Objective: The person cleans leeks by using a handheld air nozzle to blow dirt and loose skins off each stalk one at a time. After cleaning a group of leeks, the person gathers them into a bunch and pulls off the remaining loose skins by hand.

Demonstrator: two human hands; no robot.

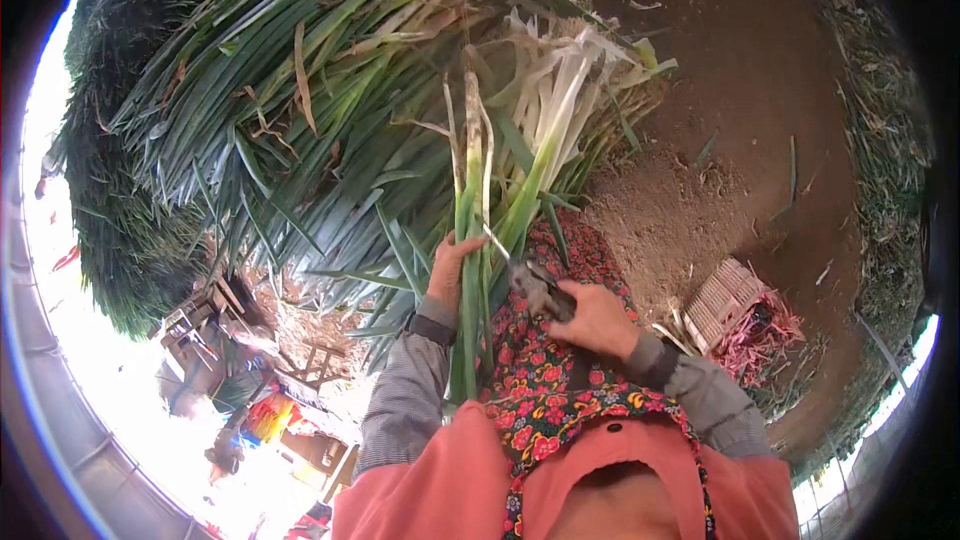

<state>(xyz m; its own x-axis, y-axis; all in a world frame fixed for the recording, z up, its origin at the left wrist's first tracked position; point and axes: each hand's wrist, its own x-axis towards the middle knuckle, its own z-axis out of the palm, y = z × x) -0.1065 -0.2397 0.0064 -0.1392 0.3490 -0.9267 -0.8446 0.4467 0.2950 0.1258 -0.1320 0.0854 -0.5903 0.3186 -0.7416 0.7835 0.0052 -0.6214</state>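
Observation:
My left hand (455, 265) is wrapped round a few long green onion stalks (468, 210), which stand upright in view from the pile down to my lap. My right hand (595, 318) grips a dark-handled tool (540, 292) with a thin pale blade or rod, whose tip reaches the stalks just right of my left fingers. Beyond the hands, trimmed onions with white stems (565, 105) lie at the right edge of a large heap of green onions (300, 90).
A pink basket or crate (727, 302) with pink strips (765, 340) beside it sits on the brown soil at the right. Small wooden stools (205, 325) and bright cloths (270, 415) are at the lower left. More green leaves (885, 140) line the far right.

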